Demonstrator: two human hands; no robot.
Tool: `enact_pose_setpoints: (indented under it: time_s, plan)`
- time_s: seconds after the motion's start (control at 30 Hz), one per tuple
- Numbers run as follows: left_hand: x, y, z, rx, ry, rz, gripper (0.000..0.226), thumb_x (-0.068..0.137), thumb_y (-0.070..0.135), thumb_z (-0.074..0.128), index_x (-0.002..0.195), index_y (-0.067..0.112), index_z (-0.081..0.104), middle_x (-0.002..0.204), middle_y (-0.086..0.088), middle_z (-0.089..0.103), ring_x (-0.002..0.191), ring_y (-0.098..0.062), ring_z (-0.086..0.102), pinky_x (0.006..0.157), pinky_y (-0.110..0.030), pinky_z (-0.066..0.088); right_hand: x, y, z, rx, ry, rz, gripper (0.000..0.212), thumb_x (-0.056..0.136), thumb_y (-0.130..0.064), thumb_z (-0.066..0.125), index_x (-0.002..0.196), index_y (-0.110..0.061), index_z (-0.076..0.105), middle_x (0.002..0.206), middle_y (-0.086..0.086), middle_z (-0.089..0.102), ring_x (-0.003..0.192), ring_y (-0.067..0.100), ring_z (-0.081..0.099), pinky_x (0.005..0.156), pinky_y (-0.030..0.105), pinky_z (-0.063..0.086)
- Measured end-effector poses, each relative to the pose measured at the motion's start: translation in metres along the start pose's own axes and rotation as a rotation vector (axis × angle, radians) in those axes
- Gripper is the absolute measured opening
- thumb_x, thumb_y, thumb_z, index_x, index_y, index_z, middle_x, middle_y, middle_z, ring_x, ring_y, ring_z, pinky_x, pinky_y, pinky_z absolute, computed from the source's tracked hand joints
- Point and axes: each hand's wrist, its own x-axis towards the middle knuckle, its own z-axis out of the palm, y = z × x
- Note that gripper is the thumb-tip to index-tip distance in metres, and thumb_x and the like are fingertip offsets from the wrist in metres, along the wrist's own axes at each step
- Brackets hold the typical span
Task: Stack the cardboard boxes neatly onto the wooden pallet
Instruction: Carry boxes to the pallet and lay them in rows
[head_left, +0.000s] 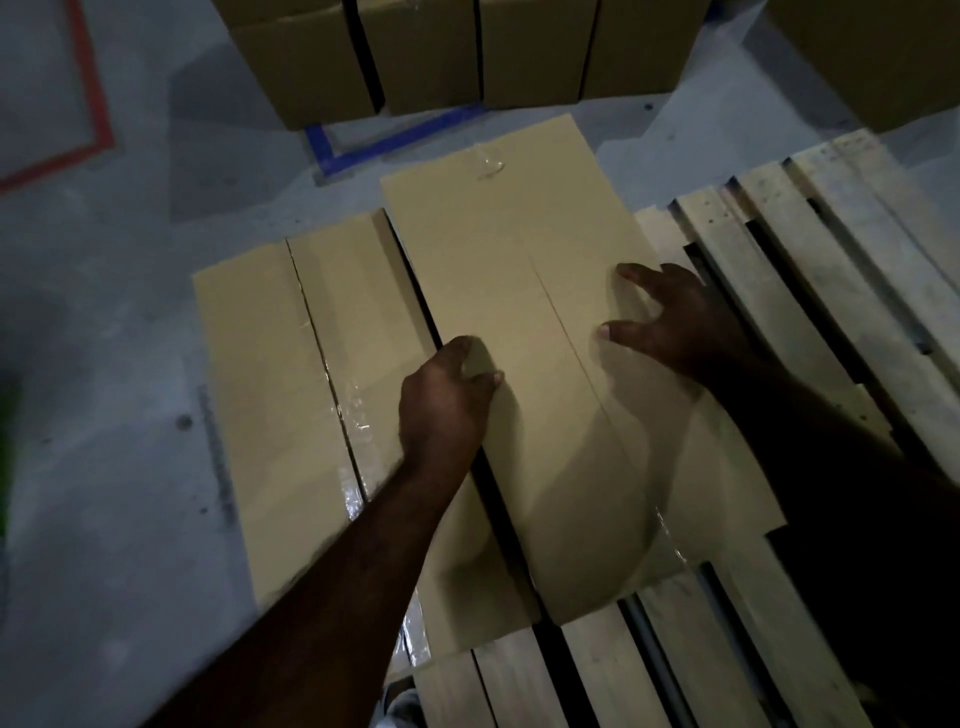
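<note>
Two taped cardboard boxes lie side by side on the wooden pallet. The left box has a shiny tape seam down its top. The right box sits slightly higher and further forward, with a dark gap between the two. My left hand curls over the right box's left top edge, fingers on the lid. My right hand presses on the same box's right edge with fingers spread.
Several more cardboard boxes stand in a row on the grey floor beyond, with another at the far right. Blue tape and red tape mark the floor. Bare pallet slats extend right and toward me.
</note>
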Motion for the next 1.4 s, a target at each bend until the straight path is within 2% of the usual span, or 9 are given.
enact_pose_setpoints:
  time_s: [0.23, 0.33, 0.47, 0.53, 0.63, 0.77, 1.0, 1.2, 1.4]
  plan:
    - [-0.007, -0.007, 0.007, 0.002, 0.039, 0.009, 0.044, 0.084, 0.023, 0.072, 0.127, 0.020, 0.064, 0.115, -0.005, 0.071, 0.104, -0.018, 0.066, 0.090, -0.023, 0.050, -0.002, 0.004, 0.016, -0.002, -0.011, 0.037, 0.081, 0.076, -0.060, 0.074, 0.146, -0.037, 0.041, 0.151, 0.011, 0.039, 0.133, 0.031, 0.044, 0.108, 0.045, 0.041]
    - [-0.009, -0.007, 0.011, 0.022, 0.026, 0.081, 0.040, 0.084, 0.020, 0.069, 0.124, 0.016, 0.067, 0.116, -0.005, 0.071, 0.104, -0.019, 0.067, 0.093, -0.029, 0.052, -0.004, 0.007, 0.027, 0.002, -0.007, 0.032, 0.085, 0.075, -0.058, 0.075, 0.148, -0.032, 0.041, 0.152, 0.013, 0.035, 0.134, 0.031, 0.043, 0.108, 0.044, 0.040]
    - [-0.012, -0.016, 0.012, 0.045, 0.035, 0.241, 0.036, 0.086, 0.015, 0.065, 0.122, 0.012, 0.067, 0.126, -0.005, 0.066, 0.115, -0.021, 0.062, 0.099, -0.036, 0.050, -0.005, 0.008, 0.034, 0.006, -0.016, 0.068, 0.094, 0.074, -0.065, 0.072, 0.152, -0.035, 0.029, 0.157, 0.013, 0.027, 0.140, 0.034, 0.037, 0.110, 0.053, 0.038]
    - [-0.012, -0.028, 0.010, 0.190, 0.048, 0.318, 0.042, 0.089, 0.023, 0.059, 0.130, 0.012, 0.061, 0.141, -0.009, 0.054, 0.131, -0.027, 0.048, 0.108, -0.040, 0.041, -0.003, 0.007, 0.035, 0.003, -0.008, 0.092, 0.101, 0.075, -0.067, 0.069, 0.156, -0.031, 0.020, 0.158, 0.010, 0.027, 0.141, 0.033, 0.036, 0.111, 0.053, 0.037]
    - [-0.012, -0.046, 0.013, 0.457, -0.066, 0.348, 0.066, 0.096, 0.048, 0.046, 0.150, 0.013, 0.035, 0.159, -0.014, 0.024, 0.147, -0.034, 0.017, 0.119, -0.051, 0.019, 0.002, 0.000, 0.035, 0.068, 0.025, 0.199, 0.103, 0.079, -0.071, 0.063, 0.158, -0.025, 0.014, 0.158, 0.008, 0.032, 0.141, 0.032, 0.037, 0.111, 0.049, 0.034]
    - [-0.016, -0.066, 0.027, 0.595, -0.137, 0.365, 0.080, 0.097, 0.064, 0.022, 0.157, 0.012, 0.011, 0.164, -0.013, -0.002, 0.151, -0.028, -0.009, 0.122, -0.050, 0.000, 0.013, -0.012, 0.034, 0.127, 0.137, 0.318, 0.086, 0.081, -0.079, 0.051, 0.140, -0.016, 0.047, 0.137, 0.012, 0.057, 0.125, 0.035, 0.053, 0.098, 0.042, 0.042]
    - [-0.019, -0.073, 0.033, 0.629, -0.110, 0.394, 0.085, 0.096, 0.069, 0.020, 0.157, 0.010, 0.012, 0.164, -0.015, 0.000, 0.151, -0.029, -0.010, 0.121, -0.051, 0.004, 0.011, -0.004, 0.040, 0.020, 0.243, 0.269, 0.080, 0.082, -0.079, 0.048, 0.123, -0.012, 0.058, 0.125, 0.016, 0.063, 0.115, 0.037, 0.058, 0.095, 0.044, 0.045]
    - [-0.019, -0.072, 0.034, 0.650, -0.132, 0.375, 0.088, 0.094, 0.072, 0.018, 0.157, 0.010, 0.008, 0.164, -0.015, -0.007, 0.150, -0.029, -0.015, 0.121, -0.051, 0.003, 0.018, -0.011, 0.042, -0.021, 0.238, 0.274, 0.078, 0.083, -0.075, 0.052, 0.130, -0.014, 0.054, 0.129, 0.015, 0.060, 0.118, 0.038, 0.057, 0.096, 0.047, 0.045]
    - [-0.017, -0.075, 0.035, 0.653, -0.095, 0.397, 0.087, 0.095, 0.069, 0.022, 0.156, 0.008, 0.015, 0.164, -0.016, 0.001, 0.151, -0.031, -0.006, 0.121, -0.053, 0.007, 0.017, -0.013, 0.042, 0.001, 0.203, 0.283, 0.081, 0.085, -0.072, 0.052, 0.143, -0.015, 0.045, 0.138, 0.013, 0.055, 0.126, 0.034, 0.053, 0.101, 0.044, 0.043]
